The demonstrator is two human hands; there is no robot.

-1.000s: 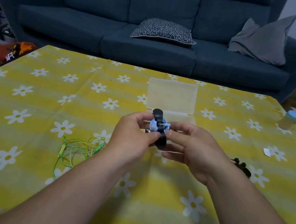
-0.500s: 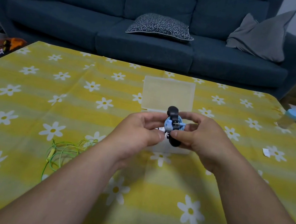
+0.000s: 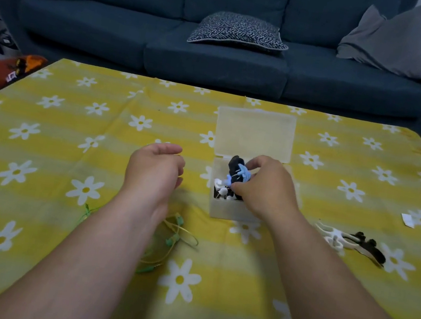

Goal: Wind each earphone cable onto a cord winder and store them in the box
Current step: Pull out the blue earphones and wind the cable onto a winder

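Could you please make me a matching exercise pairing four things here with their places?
1. blue cord winder
2. green earphones
3. white cord winder
4. patterned cushion

A. on the sofa
B. on the cloth, right of the box
C. held by the right hand at the box
D. on the cloth, left of the box

Pairs: 1-C, 2-D, 3-B, 4-A.

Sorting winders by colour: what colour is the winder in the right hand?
The winder is light blue, wound with black cable; head view.
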